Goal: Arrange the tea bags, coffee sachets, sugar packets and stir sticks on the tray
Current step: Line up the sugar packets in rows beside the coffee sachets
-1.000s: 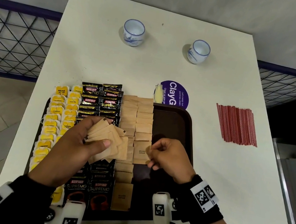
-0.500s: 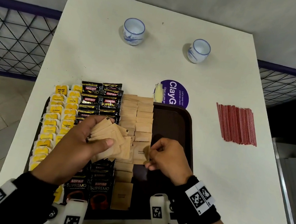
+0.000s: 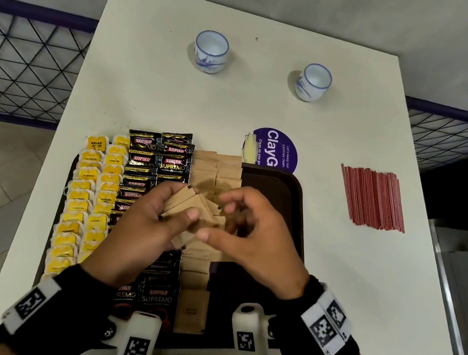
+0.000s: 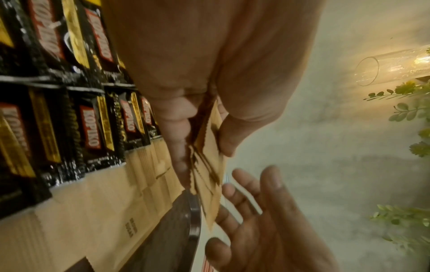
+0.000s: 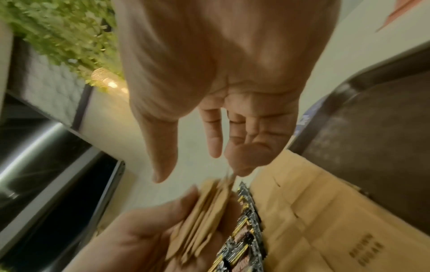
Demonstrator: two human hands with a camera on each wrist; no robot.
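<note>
While the left hand (image 3: 143, 225) clamps a fanned stack of brown sugar packets (image 3: 192, 210) between thumb and curled fingers above the middle of the tray (image 3: 290, 190), the right hand (image 3: 254, 239) hovers at its 3 o'clock side with fingers spread and loosely bent. Its fingertips reach the edge of the stack, but motion blur hides whether they pinch a packet or only touch one; the left wrist view shows its palm open and facing the packets.

On the tray, yellow tea bags (image 3: 83, 205) fill two columns at the 9 o'clock side. Black coffee sachets (image 3: 157, 161) run in two columns just beside them. Laid sugar packets (image 3: 216, 169) form two more columns toward the centre. At 3 o'clock the dark tray floor is bare.

Red stir sticks (image 3: 373, 198) lie bundled on the white bench (image 3: 149, 91), well apart from the tray at its 3 o'clock. Two small white and blue cups (image 3: 210, 50) stand toward the bench's 12 o'clock edge. A round purple sticker (image 3: 278, 150) lies at the tray's far rim. Wire mesh fencing (image 3: 24, 66) flanks the bench on both sides.
</note>
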